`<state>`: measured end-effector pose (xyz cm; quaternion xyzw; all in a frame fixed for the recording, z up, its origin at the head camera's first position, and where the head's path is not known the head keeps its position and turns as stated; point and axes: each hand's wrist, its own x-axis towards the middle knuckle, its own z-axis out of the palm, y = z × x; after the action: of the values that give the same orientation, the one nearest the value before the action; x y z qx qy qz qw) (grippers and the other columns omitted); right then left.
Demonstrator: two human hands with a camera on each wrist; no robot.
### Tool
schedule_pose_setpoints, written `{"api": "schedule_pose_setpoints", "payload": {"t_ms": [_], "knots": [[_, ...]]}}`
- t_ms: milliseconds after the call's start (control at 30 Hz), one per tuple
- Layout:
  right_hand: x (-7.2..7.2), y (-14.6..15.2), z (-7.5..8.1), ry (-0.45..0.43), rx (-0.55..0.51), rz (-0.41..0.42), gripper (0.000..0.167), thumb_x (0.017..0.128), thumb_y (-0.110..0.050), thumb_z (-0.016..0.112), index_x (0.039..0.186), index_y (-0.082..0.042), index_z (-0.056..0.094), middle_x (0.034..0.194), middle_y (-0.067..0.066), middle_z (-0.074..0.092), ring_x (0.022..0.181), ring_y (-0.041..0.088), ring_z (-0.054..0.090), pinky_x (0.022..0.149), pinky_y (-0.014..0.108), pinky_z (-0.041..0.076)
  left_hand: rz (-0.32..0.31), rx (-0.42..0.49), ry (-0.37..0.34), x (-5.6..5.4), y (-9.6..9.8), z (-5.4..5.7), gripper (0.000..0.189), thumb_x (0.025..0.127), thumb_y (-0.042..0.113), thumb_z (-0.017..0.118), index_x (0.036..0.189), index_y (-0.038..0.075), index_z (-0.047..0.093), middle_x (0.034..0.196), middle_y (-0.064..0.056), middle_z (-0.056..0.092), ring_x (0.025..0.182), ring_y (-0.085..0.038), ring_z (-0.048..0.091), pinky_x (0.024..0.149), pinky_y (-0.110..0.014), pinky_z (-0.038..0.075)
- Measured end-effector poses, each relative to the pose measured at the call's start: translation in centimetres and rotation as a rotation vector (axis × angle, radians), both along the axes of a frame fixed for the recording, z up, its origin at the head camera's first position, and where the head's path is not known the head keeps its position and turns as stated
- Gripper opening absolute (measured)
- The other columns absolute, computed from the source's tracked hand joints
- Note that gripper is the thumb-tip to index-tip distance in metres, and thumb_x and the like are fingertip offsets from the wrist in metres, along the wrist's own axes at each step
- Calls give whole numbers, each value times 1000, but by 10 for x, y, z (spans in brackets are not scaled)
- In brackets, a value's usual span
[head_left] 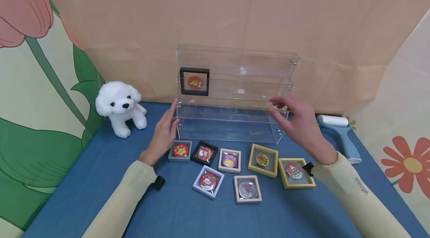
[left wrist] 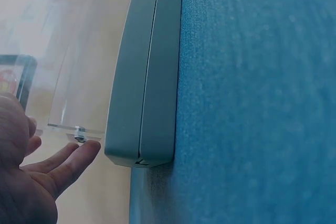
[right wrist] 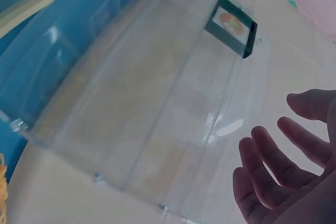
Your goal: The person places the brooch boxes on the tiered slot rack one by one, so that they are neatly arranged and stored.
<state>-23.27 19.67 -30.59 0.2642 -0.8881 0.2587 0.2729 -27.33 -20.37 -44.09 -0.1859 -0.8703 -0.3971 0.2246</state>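
Note:
A clear acrylic tiered display rack (head_left: 231,130) stands at the back of the blue table. On one of its upper tiers, at the left, sits a black square frame (head_left: 195,82) with a red badge. My left hand (head_left: 162,136) is at the rack's left side, fingers extended along its edge; in the left wrist view its fingertips lie close to a metal fastener (left wrist: 80,134). Just below that hand lies a grey frame (head_left: 180,151). My right hand (head_left: 300,124) hovers by the rack's right end, fingers loosely bent and holding nothing.
In front of the rack lie a black frame (head_left: 204,153), a white one (head_left: 208,181), two beige ones (head_left: 230,160) and two yellow ones (head_left: 263,160). A white plush dog (head_left: 122,107) sits left; a blue-handled lint roller (head_left: 346,143) lies right.

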Motion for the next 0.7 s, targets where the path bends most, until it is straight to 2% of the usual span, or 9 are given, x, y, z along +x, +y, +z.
{"api": "schedule_pose_setpoints", "payload": {"t_ms": [300, 567, 700], "knots": [[25, 28, -13, -72, 60, -69, 33, 91, -17, 78, 122, -12, 70, 108, 1, 68, 97, 20, 63, 78, 37, 55, -5, 2, 2, 0, -1, 0, 76, 104, 0, 53, 164, 27, 16, 153, -20, 41, 117, -39, 61, 92, -53, 54], [42, 49, -30, -112, 114, -121, 33, 90, -18, 79, 120, -7, 70, 109, 8, 70, 93, 21, 63, 76, 47, 55, 1, -3, -15, 0, 0, 1, 73, 105, 3, 52, 164, 27, 16, 154, -20, 39, 119, -40, 61, 93, -53, 54], [51, 61, -39, -159, 125, -134, 33, 90, -18, 78, 121, -7, 70, 110, 6, 70, 93, 19, 63, 75, 40, 56, -1, -2, -12, 0, 0, 1, 74, 105, 2, 52, 164, 27, 16, 155, -20, 39, 119, -41, 61, 93, -54, 54]]}}
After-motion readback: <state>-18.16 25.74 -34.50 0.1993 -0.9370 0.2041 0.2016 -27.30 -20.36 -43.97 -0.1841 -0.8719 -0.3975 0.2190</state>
